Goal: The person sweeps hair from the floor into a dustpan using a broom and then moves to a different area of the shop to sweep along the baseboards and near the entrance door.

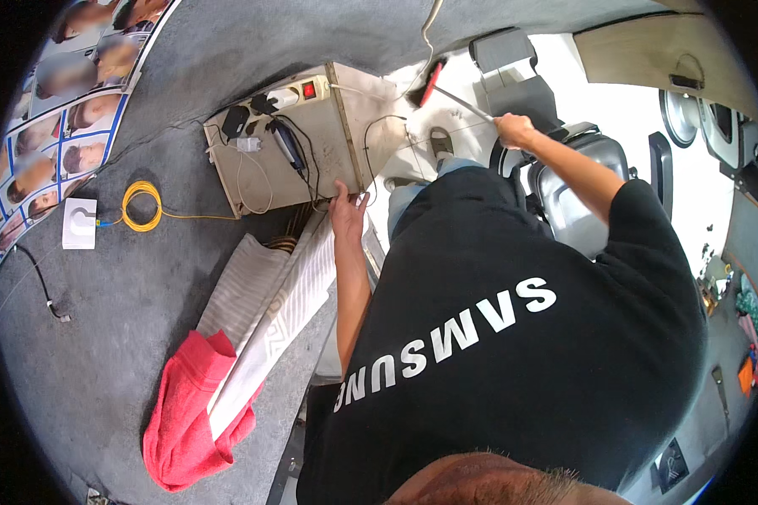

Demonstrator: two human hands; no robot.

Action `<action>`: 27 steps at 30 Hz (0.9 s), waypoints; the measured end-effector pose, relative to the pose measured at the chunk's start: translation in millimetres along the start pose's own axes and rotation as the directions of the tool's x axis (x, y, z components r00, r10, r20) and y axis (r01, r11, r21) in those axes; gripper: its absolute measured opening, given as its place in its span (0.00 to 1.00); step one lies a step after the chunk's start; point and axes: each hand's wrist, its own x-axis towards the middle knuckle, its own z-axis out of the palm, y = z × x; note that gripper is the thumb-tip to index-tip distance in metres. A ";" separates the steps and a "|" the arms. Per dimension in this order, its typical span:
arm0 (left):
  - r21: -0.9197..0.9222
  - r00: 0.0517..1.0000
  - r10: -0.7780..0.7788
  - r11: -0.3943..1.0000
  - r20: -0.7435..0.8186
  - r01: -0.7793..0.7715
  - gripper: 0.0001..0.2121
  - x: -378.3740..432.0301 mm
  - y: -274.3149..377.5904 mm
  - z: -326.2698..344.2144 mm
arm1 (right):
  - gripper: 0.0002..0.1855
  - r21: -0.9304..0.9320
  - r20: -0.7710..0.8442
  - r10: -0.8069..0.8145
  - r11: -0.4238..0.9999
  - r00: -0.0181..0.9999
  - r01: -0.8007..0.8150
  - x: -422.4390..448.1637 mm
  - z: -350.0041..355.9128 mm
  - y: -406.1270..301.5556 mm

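My right hand (515,130) is closed around the thin metal handle of a broom (429,85). The broom has a red head and dark bristles, which rest on the white tiled floor near the wall. My left hand (348,211) has its fingers apart and touches the lower corner of a worn cabinet (290,170), holding nothing. On the cabinet are a power strip (309,90) with a red switch, a black adapter (234,122), a white charger (249,144) and a dark hair clipper (287,148) with its cord.
Striped cloths (246,284) and a red towel (186,404) hang at the left. Behind them the grey wall holds a coiled yellow cable (141,206) and a white box (79,224). Black chairs (571,189) stand at my right, beside the broom handle. Cords dangle near the cabinet.
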 end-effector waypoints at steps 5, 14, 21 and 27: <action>-0.016 0.999 -0.005 1.000 -0.034 0.004 0.24 0.8 -0.1 4.7 | 0.10 0.001 0.056 -0.071 0.997 0.996 0.071 4.7 34.0 -56.3; 0.001 0.998 -0.020 1.000 -0.051 0.021 0.26 0.0 -1.9 4.2 | 0.19 0.235 0.139 0.093 0.964 0.986 -0.124 -28.8 -12.8 -22.0; -0.031 0.998 -0.013 0.999 -0.064 0.012 0.22 -0.2 0.9 5.7 | 0.08 0.273 0.012 0.016 0.962 1.000 -0.018 35.0 10.0 -63.1; -0.046 0.998 -0.008 0.999 -0.056 0.006 0.23 0.9 -1.1 1.4 | 0.12 0.509 0.157 -0.212 0.854 0.964 0.105 21.1 -6.3 4.2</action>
